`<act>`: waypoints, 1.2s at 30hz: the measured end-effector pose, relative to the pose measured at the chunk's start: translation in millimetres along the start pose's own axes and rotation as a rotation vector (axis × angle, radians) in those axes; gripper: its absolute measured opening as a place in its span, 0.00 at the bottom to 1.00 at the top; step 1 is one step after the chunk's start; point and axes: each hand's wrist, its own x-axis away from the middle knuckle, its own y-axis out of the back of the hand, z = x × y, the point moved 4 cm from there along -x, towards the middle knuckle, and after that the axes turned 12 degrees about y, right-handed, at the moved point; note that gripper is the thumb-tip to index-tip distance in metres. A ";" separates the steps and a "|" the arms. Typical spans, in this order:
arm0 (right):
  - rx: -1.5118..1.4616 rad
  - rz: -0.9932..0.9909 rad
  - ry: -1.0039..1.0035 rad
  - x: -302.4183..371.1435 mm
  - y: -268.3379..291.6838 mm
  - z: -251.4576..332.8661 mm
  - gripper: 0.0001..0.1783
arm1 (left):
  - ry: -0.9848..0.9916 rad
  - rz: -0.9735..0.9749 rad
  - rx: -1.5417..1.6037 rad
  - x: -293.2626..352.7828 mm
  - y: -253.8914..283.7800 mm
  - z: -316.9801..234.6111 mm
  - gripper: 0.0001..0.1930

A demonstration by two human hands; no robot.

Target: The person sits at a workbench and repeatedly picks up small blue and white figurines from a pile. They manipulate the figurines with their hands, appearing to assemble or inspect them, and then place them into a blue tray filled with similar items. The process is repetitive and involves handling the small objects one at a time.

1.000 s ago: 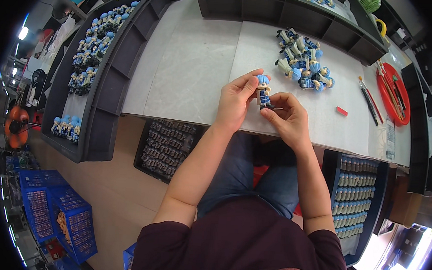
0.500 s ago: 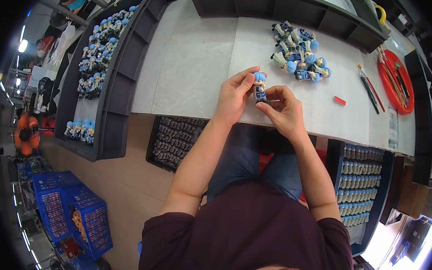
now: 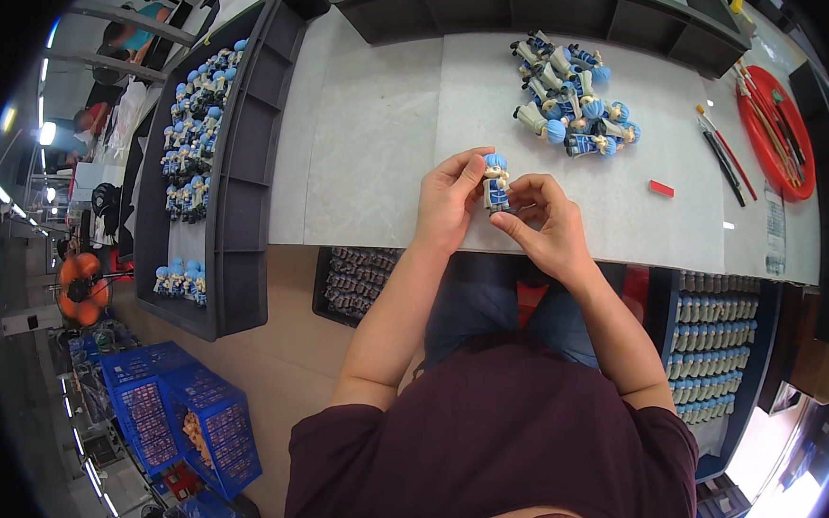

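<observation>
A small blue-haired figurine (image 3: pixel 496 182) in a blue and white outfit stands upright between my hands, above the near edge of the white table (image 3: pixel 374 152). My left hand (image 3: pixel 451 197) pinches it at the head and side with thumb and fingers. At its feet, the thumb and fingers of my right hand (image 3: pixel 550 222) close round the dark base. Farther back and to the right lies a loose heap of similar figurines (image 3: pixel 569 98), tumbled on their sides.
A grey crate (image 3: pixel 248 163) at the left holds rows of figurines. Another grey crate (image 3: pixel 543 15) borders the table's far side. Rightward are a red eraser-like block (image 3: pixel 661 189), thin brushes (image 3: pixel 725 150) and a red oval tray (image 3: pixel 749 90). Below right, a blue crate (image 3: pixel 747 374) holds more figurines.
The view has shifted a little, so the surroundings sit differently in the picture. Both hands keep hold of the figurine, which now turns its front more fully into view.
</observation>
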 end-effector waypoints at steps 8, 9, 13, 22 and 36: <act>-0.019 0.002 0.008 -0.7 1.8 -0.1 0.21 | -0.017 0.066 -0.039 -2.3 3.8 1.2 0.16; -0.024 -0.001 0.010 -1.0 1.9 -0.4 0.21 | -0.030 0.089 -0.041 -1.9 3.0 0.8 0.16; -0.030 -0.020 0.035 -1.8 2.5 -1.0 0.21 | -0.064 0.164 -0.065 0.7 -0.6 -2.7 0.17; -0.076 -0.072 0.057 -3.8 3.6 7.4 0.16 | -0.002 0.162 -0.028 -0.1 -2.1 -3.0 0.18; -0.018 -0.171 0.035 -1.3 2.0 5.3 0.11 | 0.060 0.145 -0.079 1.4 -6.8 -3.5 0.22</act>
